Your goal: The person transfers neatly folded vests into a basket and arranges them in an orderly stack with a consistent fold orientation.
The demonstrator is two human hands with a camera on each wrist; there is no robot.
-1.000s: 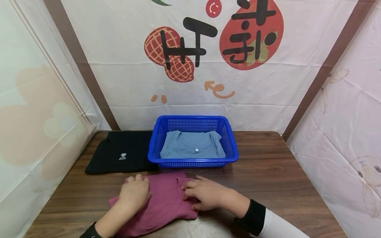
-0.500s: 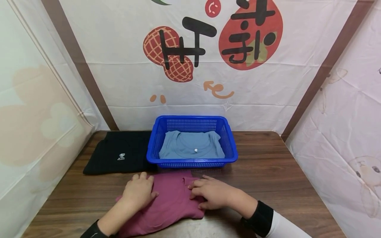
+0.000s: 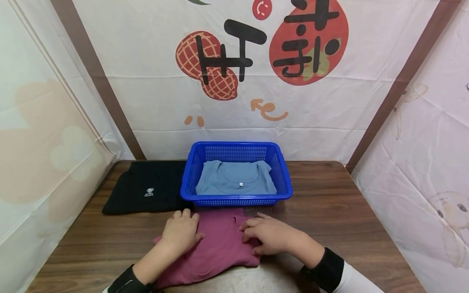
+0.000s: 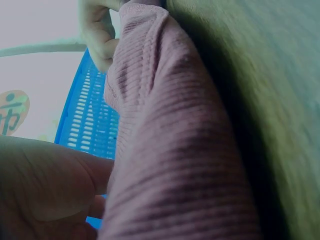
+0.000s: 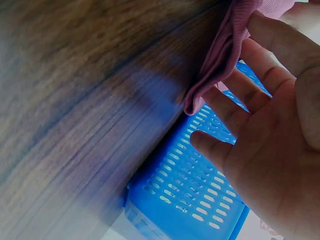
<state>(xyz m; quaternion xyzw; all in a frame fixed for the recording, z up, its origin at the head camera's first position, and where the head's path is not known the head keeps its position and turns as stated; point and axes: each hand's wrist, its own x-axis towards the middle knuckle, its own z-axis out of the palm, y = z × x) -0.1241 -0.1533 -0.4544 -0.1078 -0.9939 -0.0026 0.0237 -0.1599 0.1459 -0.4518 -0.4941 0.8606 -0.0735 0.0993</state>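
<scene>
A pink ribbed garment (image 3: 216, 248), loosely folded, lies on the table in front of the basket. My left hand (image 3: 181, 234) rests on its left part with fingers spread forward; in the left wrist view that hand (image 4: 50, 185) touches the cloth's side. Relaxed fingers of my right hand (image 3: 272, 234) lie over the garment's right edge. From the right wrist view, that hand's fingers reach along the layered fold (image 5: 217, 65), its little finger apart from the cloth. A blue basket (image 3: 236, 202) behind holds a folded blue-grey T-shirt (image 3: 238, 179).
A folded black garment (image 3: 146, 187) with a small white print lies left of the basket, close against it. The wooden table (image 3: 329, 211) meets white printed curtains (image 3: 154, 106) at the back and sides.
Both hands and the pink garment have slid to the right together. The basket, blue-grey T-shirt and black garment stay in place.
</scene>
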